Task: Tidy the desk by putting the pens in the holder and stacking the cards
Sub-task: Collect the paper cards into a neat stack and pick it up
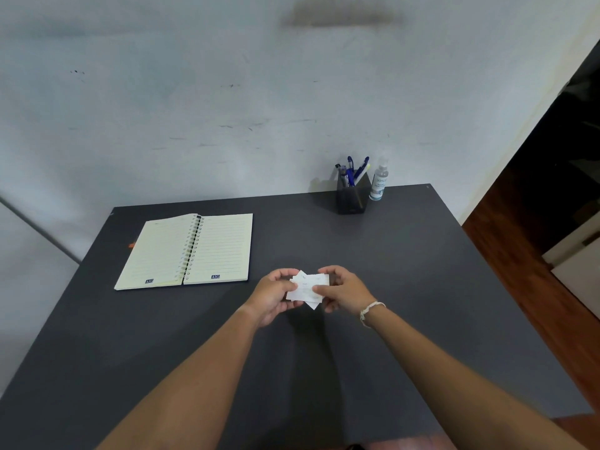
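With my left hand [272, 295] and right hand [342, 292] both pinched on the cards [306, 289] just above the desk [406, 287], their corners are splayed, so I reckon squeezing unevenly could let one slip out.

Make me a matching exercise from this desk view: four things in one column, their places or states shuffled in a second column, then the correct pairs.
Things:
1. cards
2. pens
3. spiral notebook
4. sanitizer bottle

Places or states:
A. lying open on the desk's left side
B. standing upright in the black holder
C. held between the left hand and the right hand, edges uneven
D. standing just right of the holder, near the wall

Pairs: 1-C, 2-B, 3-A, 4-D
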A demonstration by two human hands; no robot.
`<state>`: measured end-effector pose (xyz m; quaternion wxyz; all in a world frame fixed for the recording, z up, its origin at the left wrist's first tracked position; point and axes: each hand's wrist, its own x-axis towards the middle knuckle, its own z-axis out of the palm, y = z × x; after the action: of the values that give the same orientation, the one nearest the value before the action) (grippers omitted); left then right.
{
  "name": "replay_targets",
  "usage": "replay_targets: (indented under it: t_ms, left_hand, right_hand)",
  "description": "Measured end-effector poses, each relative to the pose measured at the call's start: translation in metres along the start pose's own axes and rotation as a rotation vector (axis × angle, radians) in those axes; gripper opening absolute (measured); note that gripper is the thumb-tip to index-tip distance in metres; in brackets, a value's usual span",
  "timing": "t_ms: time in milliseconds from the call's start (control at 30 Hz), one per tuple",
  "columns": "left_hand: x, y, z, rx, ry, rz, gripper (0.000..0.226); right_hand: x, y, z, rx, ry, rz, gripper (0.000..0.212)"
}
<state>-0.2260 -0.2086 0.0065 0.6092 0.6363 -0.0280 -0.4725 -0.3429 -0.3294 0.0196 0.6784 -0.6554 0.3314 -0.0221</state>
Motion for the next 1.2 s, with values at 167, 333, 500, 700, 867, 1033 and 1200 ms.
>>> replay_targets:
  t_ms: [167,333,500,700,867,1033,1200]
  left_hand:
    - [-0.002,0.001,0.002,0.007,-0.072,-0.003,0.04]
    - [-0.002,0.002,0.005,0.02,-0.062,-0.009,0.028]
    - [-0.001,0.004,0.009,0.011,-0.045,-0.009,0.019]
    - [0.006,0.005,0.026,0.016,-0.041,-0.012,0.018]
    - [0.012,0.004,0.048,0.037,-0.056,-0.021,0.016]
    - [0.017,0.005,0.07,0.039,-0.074,-0.027,0.016]
    - [0.02,0.006,0.086,0.044,-0.08,-0.018,0.019]
  right_hand:
    - [0.002,0.002,0.0,0.01,0.038,-0.014,0.03]
    - [0.004,0.003,-0.002,0.08,0.058,0.004,0.022]
    - [0.003,0.007,-0.004,0.176,0.087,0.04,0.018]
    - [-0.004,0.012,-0.019,0.158,0.013,0.056,0.05]
    - [-0.009,0.02,-0.042,0.039,-0.048,0.001,0.075]
    - [-0.009,0.027,-0.063,-0.08,-0.011,-0.067,0.079]
    - [-0.004,0.033,-0.086,-0.065,0.058,-0.112,0.047]
